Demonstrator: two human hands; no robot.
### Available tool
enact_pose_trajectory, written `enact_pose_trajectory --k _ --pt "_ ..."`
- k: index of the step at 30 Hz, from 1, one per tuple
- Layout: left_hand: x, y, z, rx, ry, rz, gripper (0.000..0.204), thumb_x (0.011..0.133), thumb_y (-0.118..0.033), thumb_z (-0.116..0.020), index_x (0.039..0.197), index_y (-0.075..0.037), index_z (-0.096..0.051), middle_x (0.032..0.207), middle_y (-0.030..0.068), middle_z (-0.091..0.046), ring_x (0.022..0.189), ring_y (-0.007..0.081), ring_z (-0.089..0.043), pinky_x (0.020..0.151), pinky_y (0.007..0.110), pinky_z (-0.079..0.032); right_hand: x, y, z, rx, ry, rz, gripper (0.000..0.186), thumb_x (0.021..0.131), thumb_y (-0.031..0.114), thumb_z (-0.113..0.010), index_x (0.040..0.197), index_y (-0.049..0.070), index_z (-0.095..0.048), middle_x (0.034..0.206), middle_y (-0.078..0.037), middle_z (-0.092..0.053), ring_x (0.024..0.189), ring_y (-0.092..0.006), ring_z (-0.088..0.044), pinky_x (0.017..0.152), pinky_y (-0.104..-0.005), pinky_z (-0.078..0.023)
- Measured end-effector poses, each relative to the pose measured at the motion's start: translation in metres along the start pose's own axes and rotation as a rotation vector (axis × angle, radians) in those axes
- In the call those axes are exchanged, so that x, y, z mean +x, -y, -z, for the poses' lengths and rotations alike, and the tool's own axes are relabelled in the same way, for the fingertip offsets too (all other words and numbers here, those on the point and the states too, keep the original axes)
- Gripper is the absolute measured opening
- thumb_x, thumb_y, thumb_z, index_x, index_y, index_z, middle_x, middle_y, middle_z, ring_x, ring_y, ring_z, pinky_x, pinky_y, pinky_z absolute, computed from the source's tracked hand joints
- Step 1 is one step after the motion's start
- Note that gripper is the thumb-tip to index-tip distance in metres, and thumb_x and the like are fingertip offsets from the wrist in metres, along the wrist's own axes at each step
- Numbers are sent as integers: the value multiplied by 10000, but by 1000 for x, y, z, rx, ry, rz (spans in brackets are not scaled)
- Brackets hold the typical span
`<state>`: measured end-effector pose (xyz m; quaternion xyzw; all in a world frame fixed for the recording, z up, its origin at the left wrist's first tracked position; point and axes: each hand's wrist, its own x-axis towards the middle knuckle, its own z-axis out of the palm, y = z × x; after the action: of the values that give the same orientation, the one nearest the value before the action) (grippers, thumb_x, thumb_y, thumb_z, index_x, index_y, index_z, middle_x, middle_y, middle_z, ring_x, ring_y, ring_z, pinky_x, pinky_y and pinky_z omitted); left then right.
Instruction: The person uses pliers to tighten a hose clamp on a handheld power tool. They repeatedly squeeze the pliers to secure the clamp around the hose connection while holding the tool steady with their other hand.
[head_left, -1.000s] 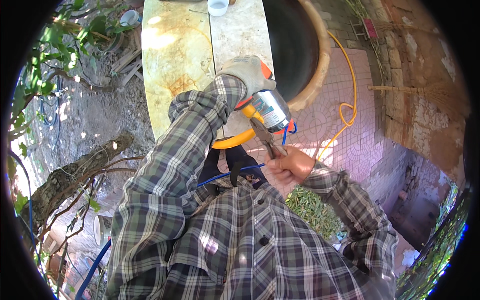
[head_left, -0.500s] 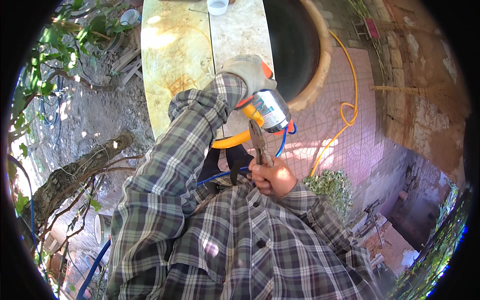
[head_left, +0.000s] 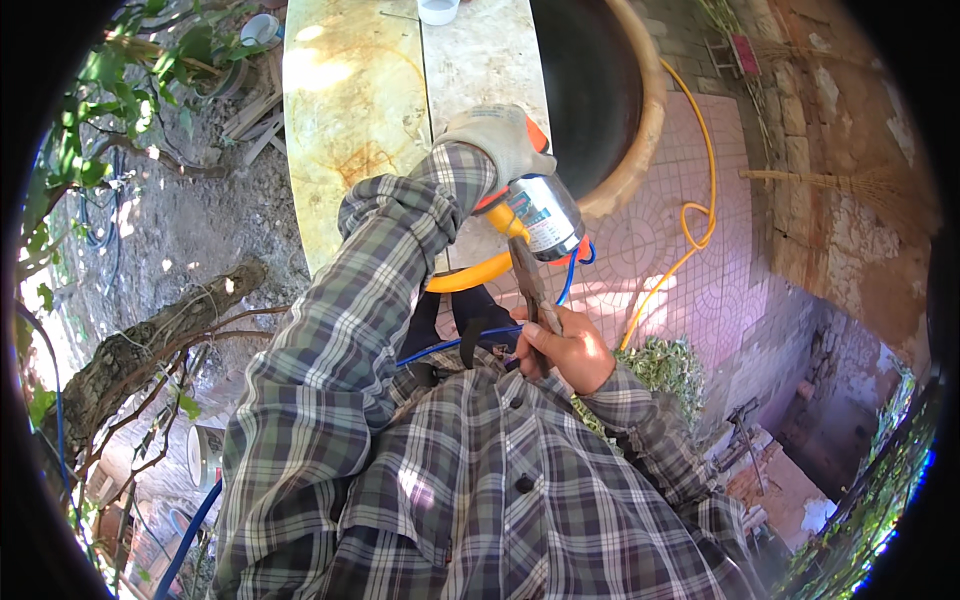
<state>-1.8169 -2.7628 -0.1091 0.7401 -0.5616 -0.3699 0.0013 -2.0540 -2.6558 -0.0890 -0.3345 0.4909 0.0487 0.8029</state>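
My left hand (head_left: 497,140), in a grey work glove, is closed round the orange end of a submersible pump (head_left: 545,215). The pump has a silver cylindrical body with a label and orange ends, and it is held tilted above the table edge. A yellow fitting (head_left: 506,219) sticks out beside the gloved hand. My bare right hand (head_left: 572,352) grips a pair of worn metal pliers (head_left: 529,280). Their jaws point up at the yellow fitting and seem to touch it. A blue cable (head_left: 568,280) runs from the pump's lower end.
A stained table (head_left: 355,110) holds a white plastic cup (head_left: 438,11). Beside it stands a large round vessel with a thick tan rim (head_left: 652,100). A yellow hose (head_left: 712,170) lies over the pink tiles (head_left: 640,240); a thick branch (head_left: 150,345) stands at left.
My right hand has moved slightly right with the pliers, whose handles have swung to the right and which now stand more upright. My left hand and the pump have barely moved.
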Motion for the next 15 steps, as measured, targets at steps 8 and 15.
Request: enact_pose_trajectory --k 8,15 --pt "2 7 -9 -31 -61 -5 755 686 -554 -693 1124 56 -612 1026 261 -670 980 374 -654 878 415 -498 19 41 30 -1207 -387 610 234 843 81 -600 1071 32 -587 918 -233 -631 864 -439 -597 701 -503 -470" --pt "2 5 -8 -27 -47 -3 695 691 -537 -692 1063 49 -654 1006 258 -676 948 363 -664 864 414 -502 25 24 67 -1497 -273 382 136 835 69 -565 964 53 -607 898 -215 -638 825 -418 -613 692 -508 -473"
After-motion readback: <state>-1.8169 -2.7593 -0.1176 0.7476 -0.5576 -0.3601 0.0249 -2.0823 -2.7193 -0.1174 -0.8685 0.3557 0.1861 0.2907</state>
